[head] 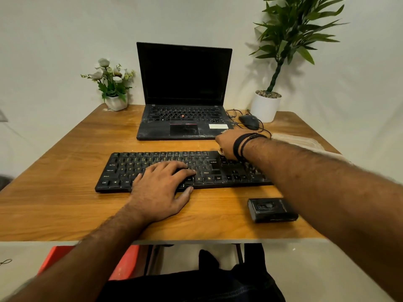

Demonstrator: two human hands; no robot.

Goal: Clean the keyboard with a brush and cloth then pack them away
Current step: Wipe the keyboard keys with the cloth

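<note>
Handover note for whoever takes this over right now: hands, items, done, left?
Left hand: flat, fingers straight, pressing on the keyboard to steady it.
Right hand: curled at the keyboard's far edge, pinching something small and pale; cannot tell what it is.
Cloth: on the table, right of the laptop, behind the right forearm.
Black box: near right, in front of the keyboard.
Done: unclear.
Left: finish cleaning, pack away.

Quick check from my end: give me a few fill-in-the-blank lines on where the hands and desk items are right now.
1. The left hand lies flat on the ____.
2. The right hand is at the keyboard's far ____ corner.
3. Behind the keyboard stands an open ____.
4. The small black box sits on the table, ____ the keyboard.

Missing words: keyboard; right; laptop; in front of
</note>
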